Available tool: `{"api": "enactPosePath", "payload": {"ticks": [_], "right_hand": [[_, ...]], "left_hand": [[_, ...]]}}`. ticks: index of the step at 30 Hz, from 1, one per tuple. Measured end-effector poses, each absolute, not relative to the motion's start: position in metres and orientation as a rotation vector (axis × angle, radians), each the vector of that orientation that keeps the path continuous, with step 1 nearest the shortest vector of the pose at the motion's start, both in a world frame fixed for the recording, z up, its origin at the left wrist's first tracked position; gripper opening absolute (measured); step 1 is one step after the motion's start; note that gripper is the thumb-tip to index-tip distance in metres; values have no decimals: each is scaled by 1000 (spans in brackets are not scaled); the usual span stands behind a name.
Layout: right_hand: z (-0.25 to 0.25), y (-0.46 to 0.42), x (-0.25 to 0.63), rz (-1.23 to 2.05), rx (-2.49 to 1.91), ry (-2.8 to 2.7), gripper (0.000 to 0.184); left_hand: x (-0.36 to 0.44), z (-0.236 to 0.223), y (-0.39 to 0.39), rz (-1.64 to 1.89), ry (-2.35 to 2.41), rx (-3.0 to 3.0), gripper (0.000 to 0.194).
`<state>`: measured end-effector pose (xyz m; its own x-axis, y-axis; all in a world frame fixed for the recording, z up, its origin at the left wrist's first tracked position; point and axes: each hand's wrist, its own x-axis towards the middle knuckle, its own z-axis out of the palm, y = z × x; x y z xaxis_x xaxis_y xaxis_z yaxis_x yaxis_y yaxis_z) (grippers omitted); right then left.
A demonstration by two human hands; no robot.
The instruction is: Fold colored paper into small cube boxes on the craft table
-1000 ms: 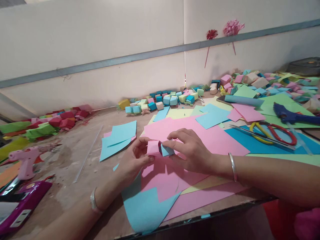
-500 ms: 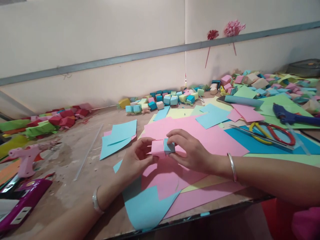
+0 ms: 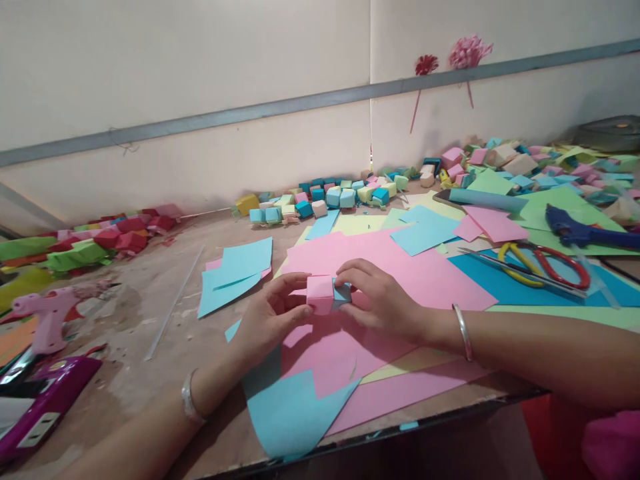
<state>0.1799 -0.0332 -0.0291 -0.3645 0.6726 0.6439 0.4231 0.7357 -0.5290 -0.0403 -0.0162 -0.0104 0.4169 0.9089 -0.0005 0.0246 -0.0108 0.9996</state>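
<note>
Between my two hands, just above the pink sheets, are two small folded paper boxes, one pink and one blue. My left hand (image 3: 275, 308) is closed on the pink paper box (image 3: 319, 293), thumb below and fingers on its far left side. My right hand (image 3: 377, 297) pinches the blue paper box (image 3: 342, 293) from the right. The blue box's left end meets the pink box's right side; whether it sits inside cannot be made out. Beneath them spreads a large pink paper sheet (image 3: 420, 283), with a curled blue sheet (image 3: 295, 420) nearer the table edge.
Scissors (image 3: 530, 270) lie at right beside a blue glue gun (image 3: 575, 227). A pink glue gun (image 3: 50, 317) and a purple device (image 3: 55, 403) stand at left, near a clear glue stick (image 3: 175, 303). Paper boxes (image 3: 345, 195) line the wall.
The blue box has moved up against the pink one, closing the slanted gap between them. Less of the blue box shows. My hands have shifted slightly.
</note>
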Motion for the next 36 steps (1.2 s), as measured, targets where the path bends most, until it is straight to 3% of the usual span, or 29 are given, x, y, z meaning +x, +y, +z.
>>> {"api": "enactPosePath", "payload": {"ticks": [10, 16, 20, 27, 36], "right_hand": [[-26, -36, 179, 444, -848, -1915, 21], [-27, -36, 178, 697, -896, -1814, 21], [-27, -39, 177, 729, -842, -1871, 23], [-30, -43, 175, 913, -972, -1725, 36], [-27, -46, 171, 958, -879, -1650, 40]], "left_hand": [[-40, -11, -18, 878, 854, 1538, 39], [-41, -15, -24, 883, 965, 1796, 69], [-43, -15, -23, 955, 1068, 1968, 60], [-43, -15, -25, 934, 1033, 2031, 66], [-42, -18, -27, 1072, 1026, 2018, 56]]}}
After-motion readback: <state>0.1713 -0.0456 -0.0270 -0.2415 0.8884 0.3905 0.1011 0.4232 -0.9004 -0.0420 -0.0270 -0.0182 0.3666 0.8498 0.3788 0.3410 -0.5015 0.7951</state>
